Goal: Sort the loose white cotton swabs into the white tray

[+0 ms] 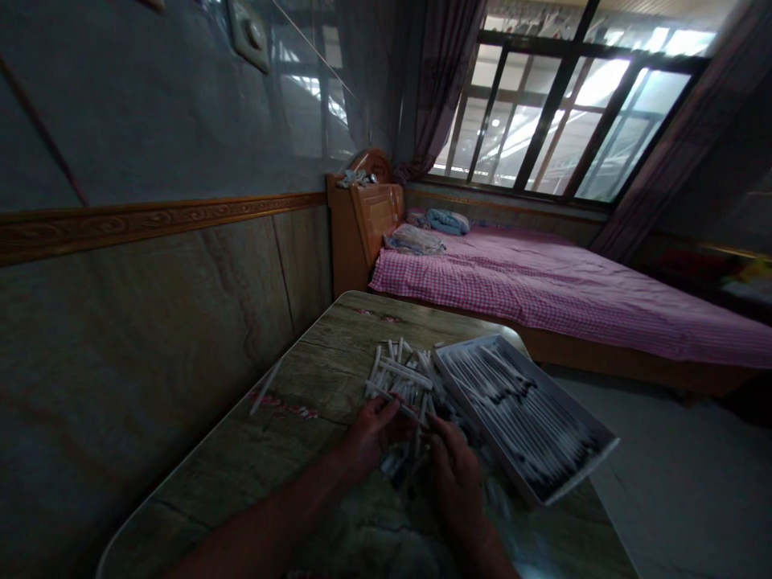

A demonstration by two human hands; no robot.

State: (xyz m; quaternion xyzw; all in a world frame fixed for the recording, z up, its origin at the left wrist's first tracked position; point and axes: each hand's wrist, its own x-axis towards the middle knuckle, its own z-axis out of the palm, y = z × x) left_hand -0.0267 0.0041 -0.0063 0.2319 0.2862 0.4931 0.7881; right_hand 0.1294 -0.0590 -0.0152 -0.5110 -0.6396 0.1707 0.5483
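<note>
My left hand [367, 434] pinches a slim white pen-like stick [408, 412]. The fingers of my right hand [457, 470] close around the stick's right end, so both hands meet on it. Just beyond my hands lies a loose pile of white tubes [403, 371], some crossing each other. To the right, an open white box [580, 482] sits tilted across the table corner. Rows of thin white sticks with dark ends [524, 410] fill it. Small dark and clear pieces [395, 465] lie between my hands, too blurred to name.
The stone-patterned table [338, 338] stands against a tiled wall [199, 338]. A single white stick [265, 388] lies near its left edge. Beyond the table is a bed [512, 281] with a pink checked sheet and a wooden headboard [367, 225]. Grey floor [663, 458] lies to the right.
</note>
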